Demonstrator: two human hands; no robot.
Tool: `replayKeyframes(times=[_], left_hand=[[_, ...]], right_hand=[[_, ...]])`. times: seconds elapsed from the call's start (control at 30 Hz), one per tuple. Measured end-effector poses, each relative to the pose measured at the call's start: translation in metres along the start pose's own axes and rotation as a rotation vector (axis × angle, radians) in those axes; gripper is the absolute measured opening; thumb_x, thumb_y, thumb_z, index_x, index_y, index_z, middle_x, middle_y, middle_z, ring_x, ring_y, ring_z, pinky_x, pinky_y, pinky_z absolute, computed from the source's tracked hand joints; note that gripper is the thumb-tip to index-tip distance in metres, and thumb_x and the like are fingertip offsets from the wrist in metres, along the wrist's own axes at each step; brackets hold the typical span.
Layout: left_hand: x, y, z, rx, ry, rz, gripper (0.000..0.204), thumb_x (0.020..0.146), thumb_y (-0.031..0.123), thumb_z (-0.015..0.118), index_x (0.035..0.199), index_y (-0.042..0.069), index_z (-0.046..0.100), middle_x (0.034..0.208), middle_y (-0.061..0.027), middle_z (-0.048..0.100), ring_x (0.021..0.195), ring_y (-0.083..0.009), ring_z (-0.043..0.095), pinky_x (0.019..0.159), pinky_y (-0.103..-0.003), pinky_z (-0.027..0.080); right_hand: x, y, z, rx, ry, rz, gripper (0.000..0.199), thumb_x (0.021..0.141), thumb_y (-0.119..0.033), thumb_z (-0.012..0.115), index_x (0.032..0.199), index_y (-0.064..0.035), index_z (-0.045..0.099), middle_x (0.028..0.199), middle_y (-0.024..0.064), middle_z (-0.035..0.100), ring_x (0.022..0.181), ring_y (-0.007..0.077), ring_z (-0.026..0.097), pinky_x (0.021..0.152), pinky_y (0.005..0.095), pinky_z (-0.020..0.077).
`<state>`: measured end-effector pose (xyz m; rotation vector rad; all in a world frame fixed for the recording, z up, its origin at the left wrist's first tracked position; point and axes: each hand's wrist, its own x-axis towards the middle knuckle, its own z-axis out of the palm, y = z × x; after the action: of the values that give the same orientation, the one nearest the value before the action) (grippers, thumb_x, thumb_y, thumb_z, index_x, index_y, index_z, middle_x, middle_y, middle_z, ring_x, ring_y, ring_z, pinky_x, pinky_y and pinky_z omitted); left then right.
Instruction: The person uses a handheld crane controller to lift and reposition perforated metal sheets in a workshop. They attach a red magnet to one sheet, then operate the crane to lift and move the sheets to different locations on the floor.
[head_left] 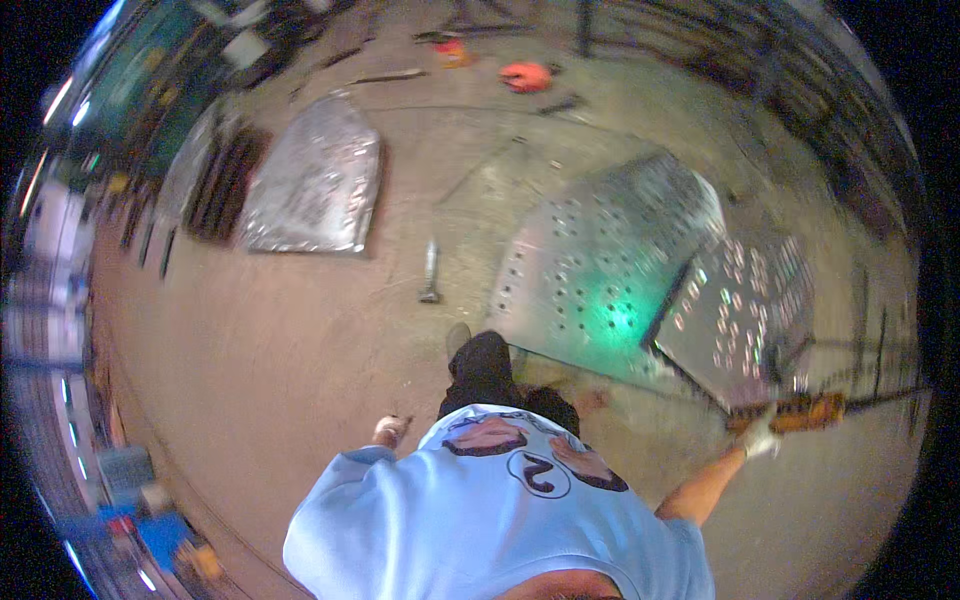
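Observation:
My right hand (760, 440), in a white glove, reaches out to the right. Its fingers close round the near end of a long orange pendant control (800, 412) with a dark cable trailing off to the right. Just beyond it lies a smaller metal plate (740, 320) with rows of holes, overlapping a larger perforated metal plate (560, 270) on the floor. A green light spot glows on the larger one. My left hand (392, 428), also in a pale glove, hangs low beside my hip, its fingers blurred; a small dark bit shows at its edge.
A hammer-like metal tool (430, 272) lies on the floor ahead of my foot. Shiny metal sheets (315, 180) are at the far left, near dark stacked pieces (225, 185). An orange-red object (526, 77) sits farther back. Blue equipment (165, 540) stands at lower left.

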<state>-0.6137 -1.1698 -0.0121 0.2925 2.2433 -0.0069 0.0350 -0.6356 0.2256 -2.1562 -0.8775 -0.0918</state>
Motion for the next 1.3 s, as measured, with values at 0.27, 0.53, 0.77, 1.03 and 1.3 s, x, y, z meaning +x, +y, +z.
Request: replayKeyframes(times=[0.27,0.53,0.77,1.03,1.3], left_hand=[[-0.045,-0.032,-0.143,-0.468,-0.018,-0.136,0.066,0.085,0.058,0.055,0.117,0.001,0.066,0.122,-0.0222,0.063,0.115,-0.0358,0.059,0.096,-0.042,0.046],[-0.042,-0.117,-0.264,-0.584,0.130,-0.430,0.062,0.082,0.055,0.058,0.110,0.000,0.069,0.121,-0.0229,0.063,0.118,-0.0352,0.058,0.099,-0.040,0.045],[0.035,-0.073,-0.353,-0.664,0.243,-0.035,0.065,0.083,0.050,0.060,0.124,0.000,0.061,0.123,-0.0213,0.063,0.117,-0.0327,0.059,0.098,-0.039,0.045],[0.052,-0.011,-0.358,-0.487,-0.146,0.258,0.057,0.082,0.048,0.063,0.106,-0.003,0.065,0.072,-0.0123,0.063,0.059,-0.0206,0.059,0.052,-0.035,0.047],[0.201,0.063,-0.362,-0.248,-0.196,0.158,0.053,0.084,0.049,0.063,0.105,0.001,0.065,0.081,-0.0122,0.066,0.075,-0.0226,0.063,0.062,-0.034,0.048]], right_hand=[[-0.305,-0.166,0.070,0.243,-0.604,-0.508,0.057,0.088,-0.044,0.066,0.117,0.0037,0.055,0.098,0.0188,0.067,0.072,0.0279,0.064,0.068,0.0444,0.0523],[-0.512,-0.217,0.089,-0.096,-1.605,-0.096,0.048,0.090,-0.043,0.062,0.111,0.0004,0.060,0.086,0.0150,0.068,0.063,0.0244,0.061,0.058,0.0434,0.0500],[-0.459,-0.194,0.119,0.447,-1.402,-0.601,0.033,0.093,-0.035,0.058,0.104,-0.0056,0.068,0.079,0.0148,0.070,0.060,0.0228,0.062,0.056,0.0409,0.0489],[-0.456,-0.298,-0.009,-0.375,-1.325,0.171,0.047,0.084,-0.035,0.070,0.113,0.0014,0.065,0.096,0.0165,0.069,0.078,0.0239,0.068,0.071,0.0374,0.0554],[-0.503,-0.235,0.143,-0.861,-1.522,-1.075,0.031,0.094,-0.024,0.050,0.116,-0.0123,0.068,0.118,0.0105,0.067,0.106,0.0255,0.066,0.087,0.0374,0.0537]])
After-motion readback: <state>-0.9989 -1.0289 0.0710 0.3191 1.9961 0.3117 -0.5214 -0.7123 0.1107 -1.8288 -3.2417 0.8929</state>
